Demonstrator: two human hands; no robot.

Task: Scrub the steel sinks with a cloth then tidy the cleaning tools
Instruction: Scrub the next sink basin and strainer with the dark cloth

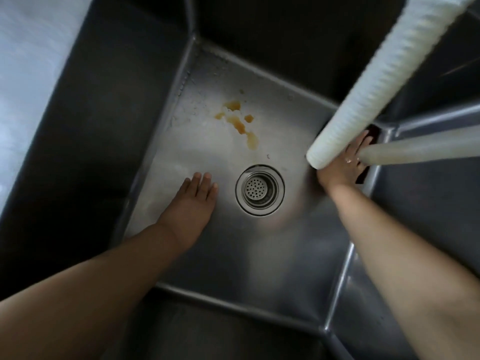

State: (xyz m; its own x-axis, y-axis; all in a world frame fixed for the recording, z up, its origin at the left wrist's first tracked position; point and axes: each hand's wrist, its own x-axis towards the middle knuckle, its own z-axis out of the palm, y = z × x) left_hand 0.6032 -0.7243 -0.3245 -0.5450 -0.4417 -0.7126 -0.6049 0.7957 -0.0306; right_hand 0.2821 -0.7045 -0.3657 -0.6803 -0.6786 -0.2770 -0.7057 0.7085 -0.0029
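the steel sink (272,245) is best scrubbed from its far floor, where the orange stain (237,119) lies, toward the drain (259,190), the left hand (193,201) laid flat and open, the right hand (342,166) pressed on something dark, perhaps the cloth.

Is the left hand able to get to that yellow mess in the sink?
Probably yes. The left hand lies flat on the sink floor, and only bare steel shows between it and the yellow mess.

Kitchen wash-up area: deep steel sink (259,255) with perforated drain strainer (260,189), ribbed white hose (384,81) overhead, orange-brown food residue (240,120) (wet).
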